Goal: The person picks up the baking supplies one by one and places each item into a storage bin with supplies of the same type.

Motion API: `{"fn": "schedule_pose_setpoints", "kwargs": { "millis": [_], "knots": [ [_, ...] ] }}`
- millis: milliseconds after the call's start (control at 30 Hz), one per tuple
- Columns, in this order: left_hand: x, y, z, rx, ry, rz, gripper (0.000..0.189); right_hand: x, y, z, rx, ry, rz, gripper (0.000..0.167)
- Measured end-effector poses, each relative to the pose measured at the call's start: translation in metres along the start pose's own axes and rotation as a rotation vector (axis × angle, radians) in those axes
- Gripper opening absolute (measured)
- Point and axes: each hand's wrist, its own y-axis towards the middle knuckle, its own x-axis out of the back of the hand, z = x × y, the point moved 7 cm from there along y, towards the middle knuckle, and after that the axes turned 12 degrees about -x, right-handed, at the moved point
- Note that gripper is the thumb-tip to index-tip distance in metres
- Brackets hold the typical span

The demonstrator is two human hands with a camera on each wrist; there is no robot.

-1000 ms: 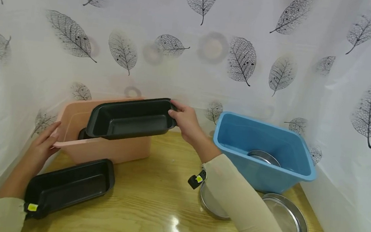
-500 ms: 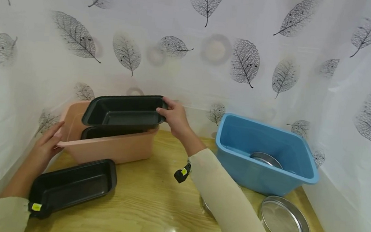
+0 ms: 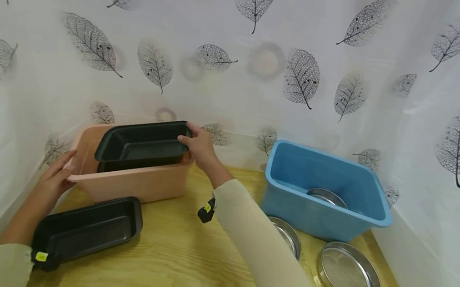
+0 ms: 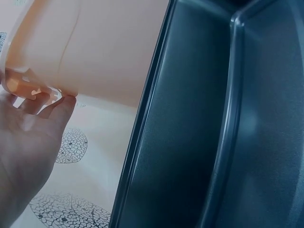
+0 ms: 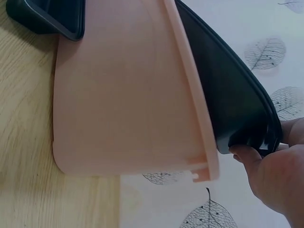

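My right hand (image 3: pixel 202 148) pinches the right end of a black loaf pan (image 3: pixel 148 143), thumb on the near side, as the right wrist view also shows. That pan is partly inside a pink bin (image 3: pixel 140 186), slightly tilted, its right end higher. Below it, another dark pan (image 3: pixel 117 166) shows inside the bin. My left hand (image 3: pixel 52 182) holds the bin's left rim; in the left wrist view its fingers (image 4: pixel 61 111) curl at the pink edge. A further black loaf pan (image 3: pixel 91 229) lies on the table in front of the bin, beside my left forearm.
At the right stands a blue bin (image 3: pixel 322 215) with a round metal pan (image 3: pixel 328 196) inside. Two more round pans lie before it, one (image 3: pixel 351 275) at the right and one (image 3: pixel 290 237) partly behind my right sleeve. A leaf-patterned curtain (image 3: pixel 234 93) encloses the wooden table (image 3: pixel 188 249).
My right hand has moved left and a little down, bringing the loaf pan from above the pink bin partly into it. The left hand has stayed on the rim.
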Motion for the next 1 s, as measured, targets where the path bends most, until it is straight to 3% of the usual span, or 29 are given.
{"fn": "schedule_pose_setpoints", "kwargs": {
  "millis": [333,567,733,1000],
  "knots": [
    [0.001,-0.001,0.0,0.0,-0.011,-0.007,0.058,-0.026,0.013,-0.005,0.03,-0.189,-0.016,0.063],
    [0.004,0.0,-0.003,-0.06,-0.055,-0.009,0.058,-0.039,0.023,-0.012,0.022,-0.297,-0.01,0.061],
    [0.005,0.001,-0.005,-0.084,-0.096,0.001,0.059,-0.043,0.023,-0.014,-0.001,-0.331,0.014,0.061],
    [0.005,-0.002,-0.004,-0.076,-0.076,0.003,0.059,-0.052,0.023,-0.015,0.0,-0.353,0.092,0.061]
  ]
}}
